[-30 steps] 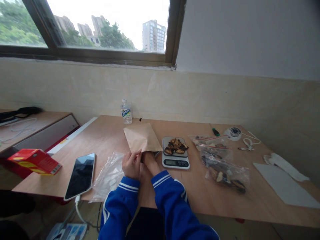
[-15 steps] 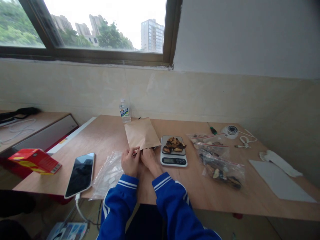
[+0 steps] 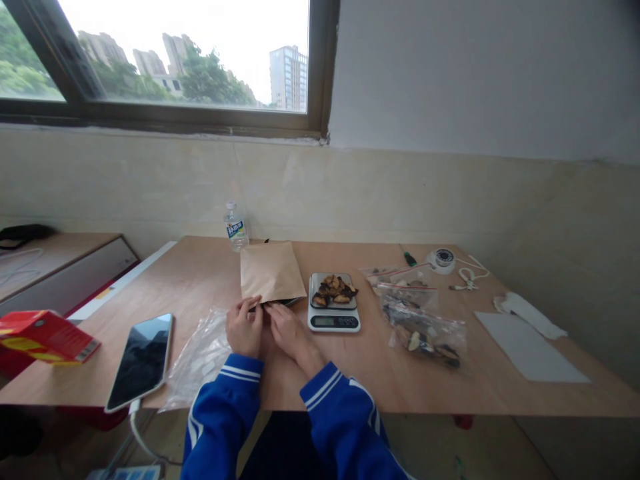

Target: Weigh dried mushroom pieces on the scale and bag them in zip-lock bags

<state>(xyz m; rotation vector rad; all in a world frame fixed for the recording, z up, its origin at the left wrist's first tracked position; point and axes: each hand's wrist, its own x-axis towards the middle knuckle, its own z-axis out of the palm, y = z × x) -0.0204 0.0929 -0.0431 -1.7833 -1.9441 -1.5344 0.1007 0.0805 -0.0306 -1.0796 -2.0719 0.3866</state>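
A brown kraft paper bag (image 3: 273,272) lies on the table with its opening towards me. My left hand (image 3: 245,327) pinches the near edge at the bag's left corner. Close beside it, my right hand (image 3: 290,331) grips the same edge, its fingertips partly hidden at the dark mouth. Right of the bag stands a white kitchen scale (image 3: 334,322). Brown dried slices (image 3: 334,290), dark at the rims, are heaped on its plate. Clear plastic bags (image 3: 200,357) lie crumpled to the left of my left hand.
On the left are a phone (image 3: 141,360) on a cable and a red box (image 3: 47,337). A bottle (image 3: 236,230) stands behind the bag. To the right lie zip bags of dried pieces (image 3: 427,340), a white camera (image 3: 443,261), a screwdriver (image 3: 410,259), white paper (image 3: 530,347) and a white cloth (image 3: 533,315).
The view has swung slightly to the right. My right hand has drawn back a little from the bag's mouth, showing more of its fingers. My left hand stays on the edge.
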